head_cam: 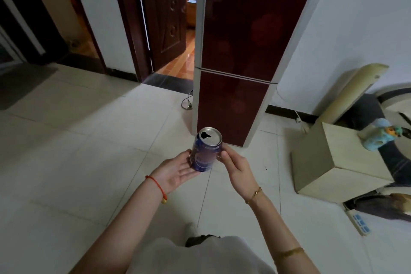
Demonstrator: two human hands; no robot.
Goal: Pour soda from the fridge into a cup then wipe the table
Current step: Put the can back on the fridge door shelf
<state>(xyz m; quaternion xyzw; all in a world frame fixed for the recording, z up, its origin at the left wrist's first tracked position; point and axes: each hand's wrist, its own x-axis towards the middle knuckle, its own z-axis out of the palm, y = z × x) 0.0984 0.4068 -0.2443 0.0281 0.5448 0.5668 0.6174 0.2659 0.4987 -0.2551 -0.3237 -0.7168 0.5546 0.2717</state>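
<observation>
Nearest the camera, the person's pale top filled the bottom edge, and both bare forearms reached forward from it. The blue soda can [205,151] sat between the two hands, upright with a slight tilt, its mouth already open and facing up, which kept the drink from spilling while it was carried. The left hand [178,170] lay open and palm up against the can's lower side, cradling it from beneath rather than clasping it; a red string bracelet [155,186] circled that wrist. The right hand [236,168] came in on the can's other side, fingertips touching the wall near the top, steadying it; whether those fingers truly closed round the can could not be told. A gold bracelet [254,193] hung on that wrist.

Below the can lay the pale tiled floor [89,151]. Right of the can stood a beige cabinet [329,162] with a small toy on it. Just beyond the can rose the dark red fridge [238,51], both doors shut, so the fetching looked done. No cup or table showed, so pouring probably came next. Beyond the can to the left, a dark wooden door [166,18] stood ajar.
</observation>
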